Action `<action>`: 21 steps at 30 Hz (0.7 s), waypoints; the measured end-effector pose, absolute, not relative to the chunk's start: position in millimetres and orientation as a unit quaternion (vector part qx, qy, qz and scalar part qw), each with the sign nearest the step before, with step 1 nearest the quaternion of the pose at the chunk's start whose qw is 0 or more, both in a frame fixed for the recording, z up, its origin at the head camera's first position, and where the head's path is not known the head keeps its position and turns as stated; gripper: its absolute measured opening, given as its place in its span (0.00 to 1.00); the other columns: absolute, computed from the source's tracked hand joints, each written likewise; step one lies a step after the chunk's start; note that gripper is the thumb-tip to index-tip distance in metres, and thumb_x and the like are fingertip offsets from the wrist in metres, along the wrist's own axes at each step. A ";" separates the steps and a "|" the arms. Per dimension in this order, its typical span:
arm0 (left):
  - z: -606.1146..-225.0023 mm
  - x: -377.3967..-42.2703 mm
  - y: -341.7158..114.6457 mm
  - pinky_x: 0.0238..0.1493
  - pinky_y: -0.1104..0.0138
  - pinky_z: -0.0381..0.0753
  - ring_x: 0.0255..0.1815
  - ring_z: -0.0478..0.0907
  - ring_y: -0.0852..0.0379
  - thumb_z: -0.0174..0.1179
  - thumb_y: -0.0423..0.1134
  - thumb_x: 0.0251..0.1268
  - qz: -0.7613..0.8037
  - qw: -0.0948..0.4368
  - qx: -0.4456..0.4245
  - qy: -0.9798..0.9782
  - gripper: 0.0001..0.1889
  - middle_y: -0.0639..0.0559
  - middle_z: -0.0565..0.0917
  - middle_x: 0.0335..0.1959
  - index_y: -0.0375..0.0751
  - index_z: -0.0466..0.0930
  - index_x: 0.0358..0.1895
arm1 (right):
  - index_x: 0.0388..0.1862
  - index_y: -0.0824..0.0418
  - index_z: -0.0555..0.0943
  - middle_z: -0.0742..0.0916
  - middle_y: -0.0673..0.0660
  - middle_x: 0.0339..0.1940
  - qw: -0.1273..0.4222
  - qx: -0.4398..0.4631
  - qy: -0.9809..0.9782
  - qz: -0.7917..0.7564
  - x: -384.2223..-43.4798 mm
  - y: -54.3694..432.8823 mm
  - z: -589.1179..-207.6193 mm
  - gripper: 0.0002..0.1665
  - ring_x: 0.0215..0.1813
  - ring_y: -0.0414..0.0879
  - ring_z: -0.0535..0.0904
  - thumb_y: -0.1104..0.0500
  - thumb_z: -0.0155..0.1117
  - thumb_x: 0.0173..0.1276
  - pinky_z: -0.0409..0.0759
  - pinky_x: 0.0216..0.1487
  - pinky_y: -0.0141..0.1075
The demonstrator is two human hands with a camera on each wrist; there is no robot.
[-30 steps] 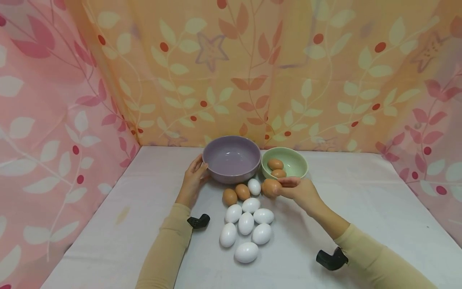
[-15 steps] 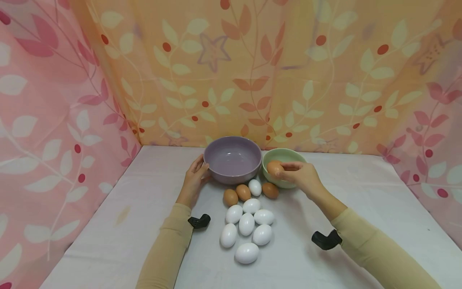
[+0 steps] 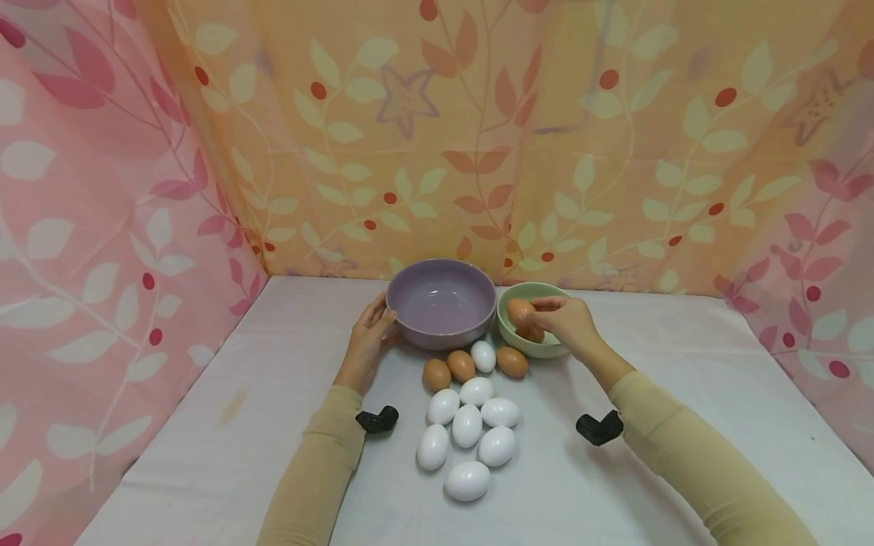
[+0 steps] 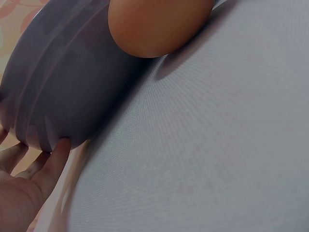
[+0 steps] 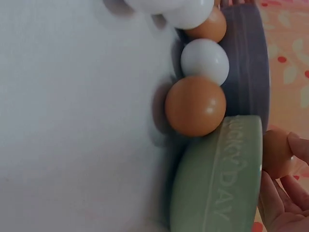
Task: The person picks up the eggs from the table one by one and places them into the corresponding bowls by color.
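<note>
My right hand pinches a brown egg between thumb and fingers at the rim of the light green bowl. Below the held egg, another brown egg shows inside this bowl, partly covered by the hand. On the left, my left hand touches the outer wall of the larger purple bowl with its fingertips. No eggs show in the purple bowl. In front of the bowls, a row on the cloth has brown eggs and one white egg.
Several white eggs lie grouped nearer the front on the white cloth. A brown egg sits against the green bowl's base. Floral curtains stand right behind the bowls and at both sides.
My right hand has lifted a brown egg from in front of the green bowl, up and over its rim into the bowl's opening. My left hand has stayed at the purple bowl.
</note>
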State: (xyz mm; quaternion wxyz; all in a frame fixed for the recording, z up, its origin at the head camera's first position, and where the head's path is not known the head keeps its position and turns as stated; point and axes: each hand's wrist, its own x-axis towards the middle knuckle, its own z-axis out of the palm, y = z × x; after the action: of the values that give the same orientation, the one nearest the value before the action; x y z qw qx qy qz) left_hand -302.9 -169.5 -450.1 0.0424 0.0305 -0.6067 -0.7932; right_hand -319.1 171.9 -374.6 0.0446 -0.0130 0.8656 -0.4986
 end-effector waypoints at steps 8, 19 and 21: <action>-448.9 -303.1 -169.2 0.71 0.49 0.70 0.77 0.60 0.53 0.55 0.39 0.75 -0.801 0.032 0.047 -0.596 0.30 0.53 0.61 0.79 0.50 0.59 0.77 | 0.62 0.64 0.80 0.83 0.65 0.63 0.049 -0.017 0.880 -0.472 -336.4 168.7 -380.8 0.32 0.70 0.58 0.71 0.47 0.70 0.65 0.71 0.71 0.49; -451.3 -304.0 -170.4 0.69 0.49 0.73 0.77 0.60 0.52 0.55 0.39 0.75 -0.796 0.039 0.038 -0.602 0.29 0.51 0.61 0.79 0.50 0.60 0.77 | 0.58 0.64 0.82 0.86 0.65 0.58 0.040 -0.023 0.895 -0.443 -350.0 169.9 -393.7 0.30 0.65 0.56 0.77 0.48 0.73 0.63 0.75 0.65 0.43; -452.0 -304.6 -170.2 0.69 0.49 0.73 0.78 0.59 0.51 0.54 0.39 0.76 -0.794 0.041 0.035 -0.605 0.29 0.50 0.60 0.79 0.50 0.60 0.77 | 0.58 0.64 0.83 0.86 0.64 0.57 0.041 -0.025 0.899 -0.436 -351.5 169.4 -395.6 0.29 0.63 0.55 0.78 0.49 0.73 0.63 0.77 0.59 0.36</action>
State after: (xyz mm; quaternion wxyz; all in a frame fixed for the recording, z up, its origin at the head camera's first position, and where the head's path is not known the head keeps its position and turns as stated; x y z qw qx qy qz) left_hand -304.6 -170.2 -452.0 0.0413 0.0346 -0.6051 -0.7943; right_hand -351.5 169.4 -395.6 0.0413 -0.0248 0.8986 -0.4360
